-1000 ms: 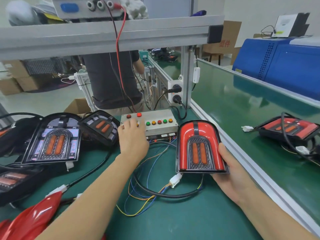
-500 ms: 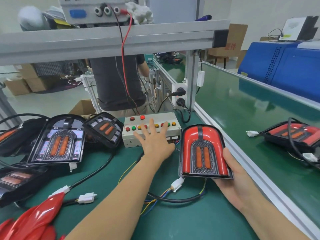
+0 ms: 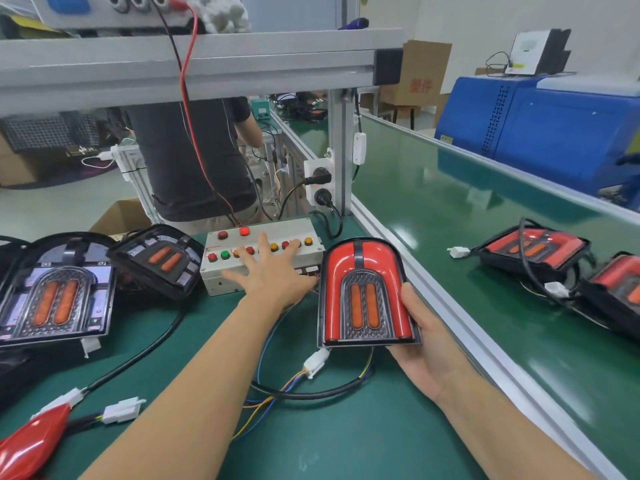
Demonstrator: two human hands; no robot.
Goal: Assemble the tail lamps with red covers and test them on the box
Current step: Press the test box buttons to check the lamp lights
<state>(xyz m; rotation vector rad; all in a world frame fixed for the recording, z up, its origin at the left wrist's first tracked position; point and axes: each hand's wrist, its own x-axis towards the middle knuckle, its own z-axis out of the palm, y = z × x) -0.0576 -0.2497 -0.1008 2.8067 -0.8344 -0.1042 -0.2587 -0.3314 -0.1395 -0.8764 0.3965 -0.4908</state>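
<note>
My right hand (image 3: 427,344) grips the right edge of a tail lamp with a red cover (image 3: 365,292), held tilted up on the green bench. Its cable runs to a white connector (image 3: 315,362) below it. My left hand (image 3: 270,271) lies spread with straight fingers over the button row of the grey test box (image 3: 221,282); one red button at the box's back is lit. Two lamps without covers (image 3: 55,299) (image 3: 159,261) rest to the left. A loose red cover (image 3: 31,445) lies at the bottom left corner.
Two more red-covered lamps (image 3: 530,251) (image 3: 620,285) with cables sit on the conveyor belt (image 3: 450,209) at right. A person in a dark shirt (image 3: 194,161) stands behind the bench. A loose white plug (image 3: 121,408) lies near my left forearm. An aluminium frame rail (image 3: 194,74) runs overhead.
My left hand has moved right along the test box, from its left buttons to the middle row, with its fingers now spread. The red-covered lamp stays in my right hand.
</note>
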